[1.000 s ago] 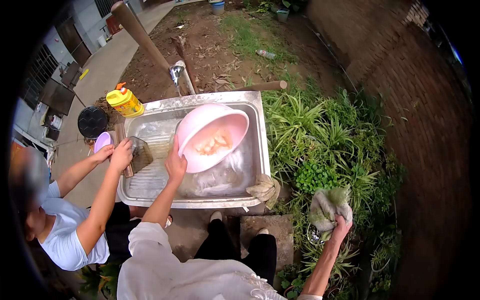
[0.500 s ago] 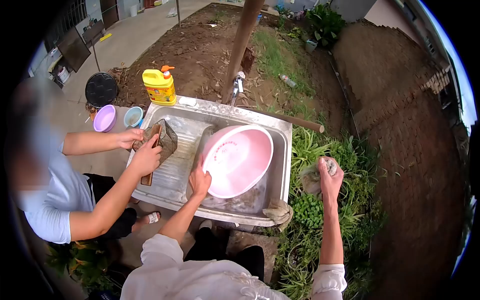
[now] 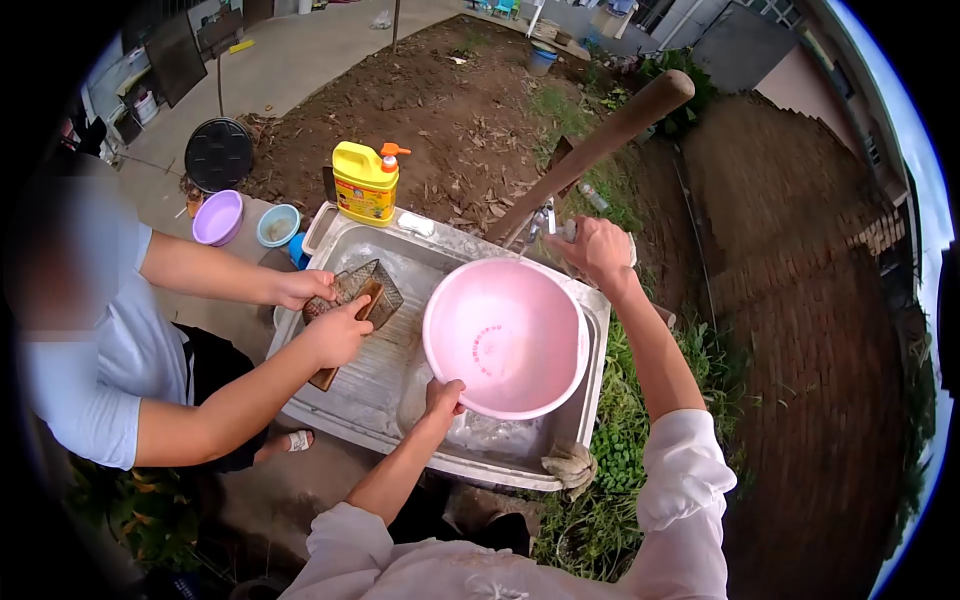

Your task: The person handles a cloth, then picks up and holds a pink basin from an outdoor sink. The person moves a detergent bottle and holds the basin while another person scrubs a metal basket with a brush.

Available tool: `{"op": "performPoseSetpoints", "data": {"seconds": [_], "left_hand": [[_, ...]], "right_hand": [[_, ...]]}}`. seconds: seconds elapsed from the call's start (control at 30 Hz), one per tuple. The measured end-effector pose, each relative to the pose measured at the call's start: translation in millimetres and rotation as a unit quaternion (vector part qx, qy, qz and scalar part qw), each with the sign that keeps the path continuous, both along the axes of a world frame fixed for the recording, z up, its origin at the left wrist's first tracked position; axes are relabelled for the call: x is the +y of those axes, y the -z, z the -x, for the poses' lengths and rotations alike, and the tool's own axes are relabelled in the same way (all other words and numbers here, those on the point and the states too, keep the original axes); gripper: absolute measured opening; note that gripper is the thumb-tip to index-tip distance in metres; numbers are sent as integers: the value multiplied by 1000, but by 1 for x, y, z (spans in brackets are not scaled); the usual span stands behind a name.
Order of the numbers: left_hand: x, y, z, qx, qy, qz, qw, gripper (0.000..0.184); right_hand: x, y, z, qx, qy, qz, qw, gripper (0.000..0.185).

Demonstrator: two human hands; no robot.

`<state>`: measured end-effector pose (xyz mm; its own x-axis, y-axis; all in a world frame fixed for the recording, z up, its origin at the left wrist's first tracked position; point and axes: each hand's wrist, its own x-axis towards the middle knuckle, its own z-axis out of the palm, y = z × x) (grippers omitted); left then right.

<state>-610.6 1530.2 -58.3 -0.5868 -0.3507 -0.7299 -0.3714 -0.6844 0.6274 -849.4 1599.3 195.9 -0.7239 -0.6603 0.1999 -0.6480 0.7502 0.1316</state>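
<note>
The pink basin (image 3: 507, 345) is open from above — tap (image 3: 541, 222) and wooden post (image 3: 592, 157) obstruct its far side.

We list: one basin (image 3: 510, 320), pink, red printed motif inside; one sink (image 3: 540, 435), silver-grey, its drainboard (image 3: 392, 375) striped with ridges; one bottle (image 3: 365, 190), yellow, pump (image 3: 391, 152) orange; one small tub (image 3: 218, 218), purple; one bowl (image 3: 296, 217), light blue; one round lid (image 3: 218, 155), black.
</note>
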Motion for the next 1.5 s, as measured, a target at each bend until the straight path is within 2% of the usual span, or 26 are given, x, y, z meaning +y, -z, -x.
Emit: {"op": "performPoseSetpoints", "data": {"seconds": [0.13, 0.17, 0.2, 0.3, 0.4, 0.57, 0.67, 0.73, 0.77, 0.8, 0.83, 0.87, 0.9, 0.97, 1.03, 1.07, 1.13, 1.17, 1.27, 1.37, 1.43, 1.47, 1.5], "left_hand": [[-3, -7, -3, -6, 14, 18, 1000, 25], [-1, -6, -3, -8, 4, 15, 1000, 25], [-1, -5, -3, 1, -4, 4, 1000, 25], [-1, -2, -2, 4, -23, -13, 1000, 24], [6, 1, 5, -8, -53, -53, 997, 22], [13, 24, -3, -30, -80, -70, 994, 17], [20, 54, -1, -31, -53, -11, 998, 21], [23, 66, 2, 1, -45, 203, 978, 50], [23, 72, 6, 2, -39, 204, 978, 50], [21, 48, 12, -29, -32, 291, 956, 59], [19, 25, 13, -57, -25, 376, 925, 70], [19, 9, 10, -56, -21, 377, 924, 70], [19, -6, 7, -58, -13, 482, 874, 73], [17, -24, -1, -57, -7, 583, 810, 77], [12, -29, -18, -67, 97, 643, 757, 82], [10, -25, -23, -67, 95, 645, 755, 82], [5, -18, -29, -11, 99, 761, 641, 78], [-1, -15, -32, -11, 98, 763, 639, 78], [-11, -14, -42, 90, 104, 810, 570, 70], [-8, -16, -52, 126, 64, 805, 576, 63], [2, -15, -59, 83, 57, 775, 624, 67], [5, -14, -60, 85, 57, 775, 623, 67], [8, -13, -60, 60, 37, 747, 661, 67]], "right_hand": [[-6, 28, 30, 5, -20, 32, 999, 48], [-8, 32, 39, -1, -19, 21, 1000, 38], [-7, 35, 52, -5, -28, 20, 999, 38], [4, 36, 78, 41, -61, -89, 993, 28], [6, 39, 89, 83, -70, -78, 991, 28], [8, 43, 92, 40, -77, -40, 995, 28], [16, 31, 71, -2, -89, 9, 996, 29], [18, 36, 70, 0, -83, 26, 996, 29], [18, 39, 69, 5, -80, 51, 995, 25], [18, 40, 66, 9, -77, 75, 994, 21], [18, 41, 66, -4, -70, 64, 996, 29], [18, 42, 66, -5, -65, 65, 996, 29], [18, 43, 67, -6, -60, 64, 996, 29], [17, 45, 67, -14, -55, 77, 995, 27], [15, 49, 68, -15, -46, 81, 996, 27], [13, 50, 68, -16, -39, 82, 996, 27], [8, 48, 68, -21, -31, 80, 996, 28], [7, 47, 67, -28, -22, 73, 997, 28], [7, 39, 58, -34, -16, 110, 993, 21], [7, 38, 58, -55, -8, 104, 993, 22], [8, 37, 57, -60, 2, 97, 993, 24], [9, 35, 57, -64, 13, 90, 994, 25], [11, 33, 54, -63, 14, 89, 994, 25]]}}
